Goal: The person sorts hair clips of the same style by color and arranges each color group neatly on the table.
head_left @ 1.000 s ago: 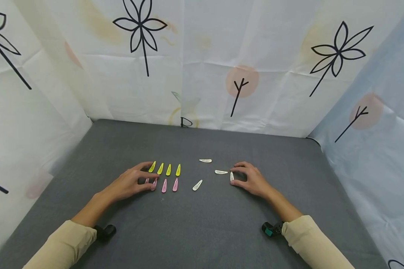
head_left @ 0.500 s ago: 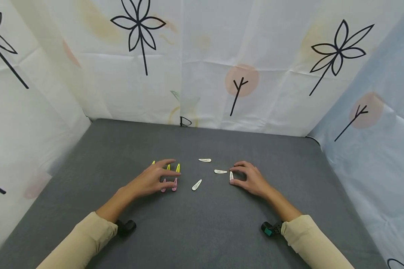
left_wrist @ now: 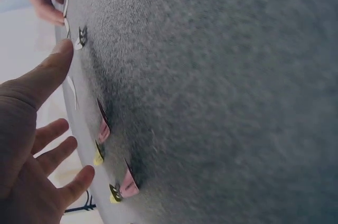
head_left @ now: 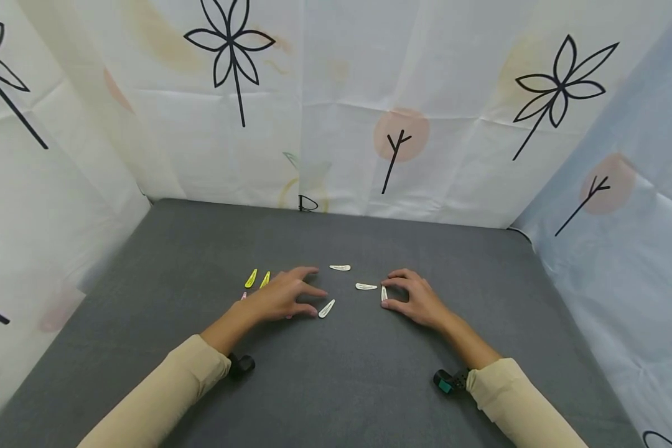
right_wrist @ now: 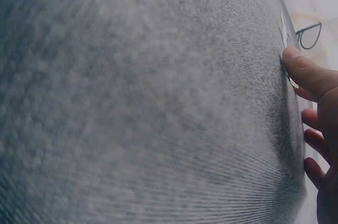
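My left hand point(head_left: 282, 295) reaches rightward over the table with fingers spread and nothing between them. Its thumb tip comes close to a slanted white snap hair clip point(head_left: 326, 308). Beneath and behind this hand lie yellow hair clips point(head_left: 251, 278) and pink hair clips point(left_wrist: 128, 183), partly hidden in the head view. My right hand point(head_left: 417, 298) pinches another white hair clip point(head_left: 384, 294) between thumb and forefinger, at its two ends, down at the table. In the right wrist view the right thumb point(right_wrist: 303, 68) covers part of the clip.
Two more white hair clips lie between the hands, one farther back point(head_left: 340, 267) and one beside the right fingertips point(head_left: 366, 286). A grey cloth point(head_left: 336, 386) covers the table. Printed white curtains point(head_left: 336, 124) enclose the back and sides.
My left hand has swept right from the left end of the yellow and pink rows towards the white clips, its fingers spreading. The right hand stays where it was on its clip.
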`<state>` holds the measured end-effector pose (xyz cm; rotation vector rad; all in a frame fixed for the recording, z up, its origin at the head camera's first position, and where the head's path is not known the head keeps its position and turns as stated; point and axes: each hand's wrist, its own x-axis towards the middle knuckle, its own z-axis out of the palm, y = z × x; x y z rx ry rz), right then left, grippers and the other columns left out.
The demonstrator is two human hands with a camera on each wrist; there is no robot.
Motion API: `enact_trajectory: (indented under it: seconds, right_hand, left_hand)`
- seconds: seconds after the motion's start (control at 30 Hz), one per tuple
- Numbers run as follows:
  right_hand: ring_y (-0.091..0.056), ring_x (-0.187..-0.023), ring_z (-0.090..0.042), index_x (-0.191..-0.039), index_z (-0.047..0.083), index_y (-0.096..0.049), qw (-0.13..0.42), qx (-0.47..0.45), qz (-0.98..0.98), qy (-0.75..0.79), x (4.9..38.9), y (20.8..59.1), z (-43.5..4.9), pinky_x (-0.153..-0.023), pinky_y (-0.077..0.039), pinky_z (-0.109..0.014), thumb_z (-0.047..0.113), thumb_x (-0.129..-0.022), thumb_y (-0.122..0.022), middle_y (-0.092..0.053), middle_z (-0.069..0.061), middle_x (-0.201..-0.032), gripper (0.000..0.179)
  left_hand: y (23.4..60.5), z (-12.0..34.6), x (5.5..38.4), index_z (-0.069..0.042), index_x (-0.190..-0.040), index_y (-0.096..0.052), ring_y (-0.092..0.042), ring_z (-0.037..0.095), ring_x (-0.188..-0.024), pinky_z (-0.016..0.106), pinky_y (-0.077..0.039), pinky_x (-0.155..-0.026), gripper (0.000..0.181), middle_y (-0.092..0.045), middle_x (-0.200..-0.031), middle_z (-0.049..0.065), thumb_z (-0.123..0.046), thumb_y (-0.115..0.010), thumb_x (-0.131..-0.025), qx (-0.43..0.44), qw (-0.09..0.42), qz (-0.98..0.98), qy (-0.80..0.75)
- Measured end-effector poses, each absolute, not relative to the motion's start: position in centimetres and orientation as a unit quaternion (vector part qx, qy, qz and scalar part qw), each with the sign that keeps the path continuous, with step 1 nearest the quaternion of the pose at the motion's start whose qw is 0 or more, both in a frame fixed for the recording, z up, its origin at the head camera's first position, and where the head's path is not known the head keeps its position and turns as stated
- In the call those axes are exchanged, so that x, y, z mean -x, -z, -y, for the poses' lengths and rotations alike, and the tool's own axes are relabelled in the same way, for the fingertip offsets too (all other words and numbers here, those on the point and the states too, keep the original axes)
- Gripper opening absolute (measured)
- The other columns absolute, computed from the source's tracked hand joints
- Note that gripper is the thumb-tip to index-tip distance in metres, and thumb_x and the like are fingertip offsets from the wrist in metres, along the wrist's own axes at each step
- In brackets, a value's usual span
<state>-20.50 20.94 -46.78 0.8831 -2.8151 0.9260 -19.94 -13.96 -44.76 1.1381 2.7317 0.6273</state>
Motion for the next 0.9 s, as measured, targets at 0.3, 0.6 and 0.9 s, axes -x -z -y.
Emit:
enact_trajectory:
  seconds: [0.3, 0.6, 0.9]
  right_hand:
    - [-0.053, -0.125, -0.039, -0.121, 0.006, -0.073, 0.024, -0.29, 0.909, -0.3, 20.5, 46.6, -20.8, -0.099, -0.035, -0.066, 0.023, -0.088, -0.081, -0.06, -0.016, -0.13, 0.038]
    - [-0.053, -0.124, -0.039, -0.12, 0.006, -0.073, 0.027, -0.288, 0.91, -0.299, 20.4, 46.7, -20.8, -0.098, -0.036, -0.065, 0.022, -0.087, -0.082, -0.06, -0.017, -0.13, 0.038]
    - [-0.053, -0.125, -0.039, -0.12, 0.007, -0.072, 0.022, -0.283, 0.911, -0.3, 20.5, 46.8, -21.0, -0.099, -0.036, -0.064, 0.023, -0.087, -0.082, -0.06, -0.016, -0.131, 0.038]
  left_hand:
    - [44.5, 12.8, 19.9, -0.019, -0.127, -0.074, -0.036, 0.039, -0.144, 0.073, -0.031, -0.104, 0.04, -0.043, -0.154, 0.022, -0.03, -0.08, -0.089, -0.37, 0.088, -0.901, -0.21]
    - [44.7, 12.3, 20.0, -0.018, -0.128, -0.073, -0.038, 0.039, -0.143, 0.068, -0.034, -0.104, 0.041, -0.044, -0.152, 0.023, -0.029, -0.08, -0.089, -0.384, 0.085, -0.895, -0.212]
    - [45.0, 11.8, 19.9, -0.02, -0.131, -0.072, -0.037, 0.036, -0.145, 0.067, -0.033, -0.107, 0.043, -0.042, -0.155, 0.02, -0.031, -0.079, -0.09, -0.388, 0.087, -0.895, -0.202]
